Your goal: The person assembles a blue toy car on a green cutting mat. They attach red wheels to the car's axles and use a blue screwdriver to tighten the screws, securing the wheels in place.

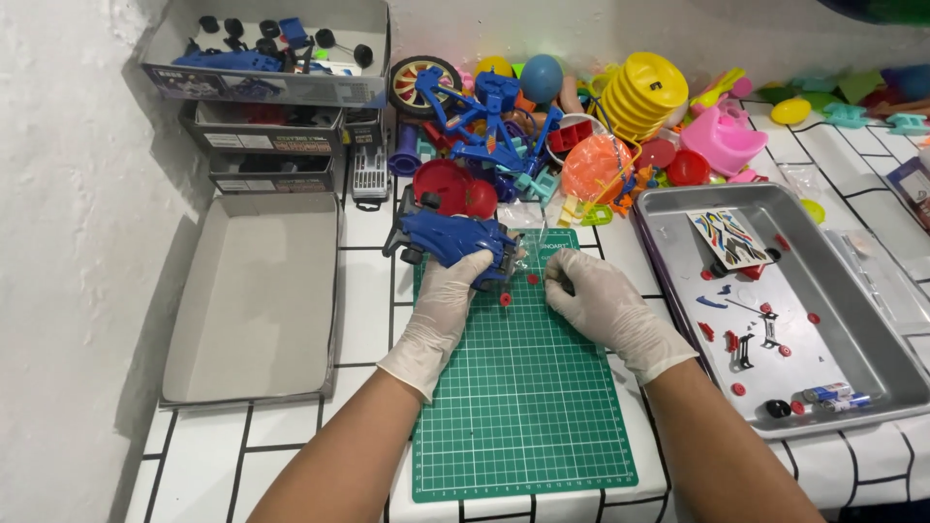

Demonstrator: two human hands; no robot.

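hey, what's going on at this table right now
A person in white gloves works over a green cutting mat. The left hand steadies a blue toy car body at the mat's far edge, while the right hand pinches something too small to identify beside it. Small red parts lie on the mat. A metal tray to the right holds more small parts and a sticker sheet.

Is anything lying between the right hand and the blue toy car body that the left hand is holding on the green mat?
Nothing blocks it. The left hand grips the blue toy car body, and the right hand sits just beside it. Only two small red parts lie flat on the green mat in the gap, low and off the line.
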